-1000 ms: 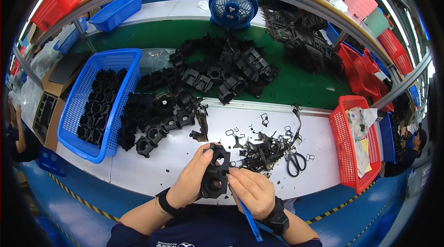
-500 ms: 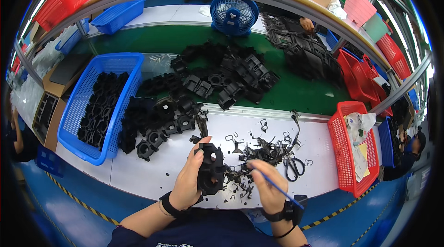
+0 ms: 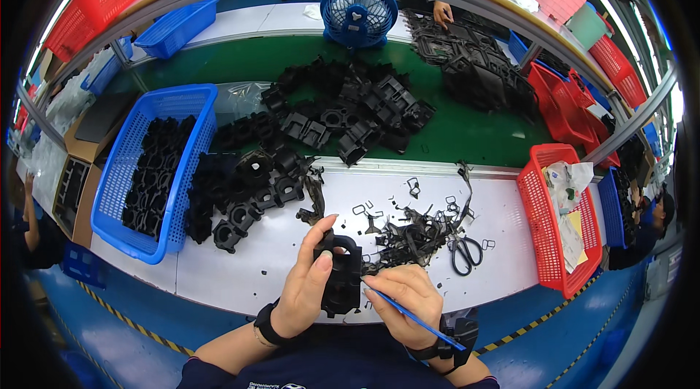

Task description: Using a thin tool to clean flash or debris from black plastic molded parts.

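My left hand [image 3: 299,296] is closed around a black moulded plastic part [image 3: 353,266] with large round openings, held upright over the white bench edge. My right hand [image 3: 410,303] pinches a thin blue-handled tool [image 3: 432,330] like a pen. The tool's tip meets the right edge of the part; what kind of tip it has is too small to tell. Just beyond both hands lies a heap of black plastic scraps [image 3: 412,237]. Black-handled scissors [image 3: 465,255] rest at the right side of the scraps.
A blue basket [image 3: 111,203] of black parts stands left, beside a pile of similar parts [image 3: 240,203]. More parts [image 3: 383,108] lie on the green surface [image 3: 467,148]. A red basket [image 3: 536,225] with papers stands right. A blue fan [image 3: 357,17] and another person's hand [image 3: 442,14] are behind.
My right hand has moved left and closer, bringing the tool's tip from over the scraps to the part's edge. The part has been turned somewhat in my left hand.
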{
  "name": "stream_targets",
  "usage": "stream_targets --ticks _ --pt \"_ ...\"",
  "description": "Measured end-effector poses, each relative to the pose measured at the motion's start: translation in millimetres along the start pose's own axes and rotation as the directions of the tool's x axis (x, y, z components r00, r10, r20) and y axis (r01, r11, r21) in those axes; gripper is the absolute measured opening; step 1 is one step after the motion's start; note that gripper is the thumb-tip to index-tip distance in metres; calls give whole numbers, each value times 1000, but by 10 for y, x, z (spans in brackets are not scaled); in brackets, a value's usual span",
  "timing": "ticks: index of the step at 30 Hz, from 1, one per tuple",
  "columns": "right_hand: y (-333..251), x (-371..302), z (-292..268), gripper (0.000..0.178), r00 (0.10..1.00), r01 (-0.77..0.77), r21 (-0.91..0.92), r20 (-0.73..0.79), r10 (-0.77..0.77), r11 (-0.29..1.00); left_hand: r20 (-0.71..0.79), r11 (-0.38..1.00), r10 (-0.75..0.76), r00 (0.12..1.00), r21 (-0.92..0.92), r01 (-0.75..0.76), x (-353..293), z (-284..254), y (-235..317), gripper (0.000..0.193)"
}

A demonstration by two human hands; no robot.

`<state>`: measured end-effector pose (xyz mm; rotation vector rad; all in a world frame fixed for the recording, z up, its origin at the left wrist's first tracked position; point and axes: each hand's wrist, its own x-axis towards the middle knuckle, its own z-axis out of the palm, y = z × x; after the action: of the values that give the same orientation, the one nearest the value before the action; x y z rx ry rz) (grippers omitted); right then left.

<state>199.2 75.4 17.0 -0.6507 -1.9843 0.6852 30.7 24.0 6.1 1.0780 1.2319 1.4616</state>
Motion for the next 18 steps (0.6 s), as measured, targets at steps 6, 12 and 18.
stream_targets --ticks 6,12,18 --pt "12 31 19 27 999 35 -70 32 -33 997 7 999 5 1000 -45 -5 -3 34 -15 49" --pt "204 -34 143 34 980 195 -161 72 -186 967 -17 987 -119 993 -108 116 57 45 3 45" --pt "445 -29 191 34 926 375 -305 78 -369 876 20 785 -369 929 -528 324 50 17 -154 40"
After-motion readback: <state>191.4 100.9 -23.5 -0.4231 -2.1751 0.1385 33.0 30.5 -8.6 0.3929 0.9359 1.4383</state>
